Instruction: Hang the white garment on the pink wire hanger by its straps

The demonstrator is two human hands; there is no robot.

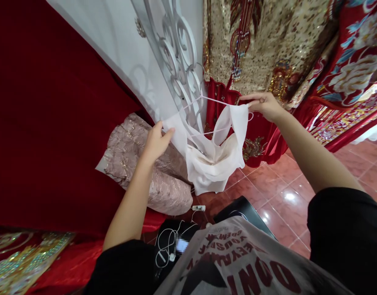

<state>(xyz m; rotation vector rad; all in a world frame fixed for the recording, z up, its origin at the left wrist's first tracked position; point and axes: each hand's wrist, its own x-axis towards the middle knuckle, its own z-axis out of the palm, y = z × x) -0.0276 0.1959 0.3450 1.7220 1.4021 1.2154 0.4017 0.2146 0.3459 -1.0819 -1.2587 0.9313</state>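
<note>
A white sheer top (211, 164) hangs in front of me from a thin pale hanger (215, 100), whose hook is near a white scrollwork metal rack. My left hand (159, 141) grips the top's left shoulder between thumb and fingers. On the other side, my right hand (263, 105) pinches the right shoulder close to the hanger's end, with some fingers stretched out. The neckline sags open between both hands. Whether the hook rests on the rack I cannot tell.
Behind the top stands the white metal rack (176, 53). A pink brocade roll of fabric (170, 190) lies at lower left, beside a red curtain (53, 102). Gold sequined garments (286, 45) hang at right. Below are a power strip (198, 208), a white cable (163, 241) and a dark box (246, 213).
</note>
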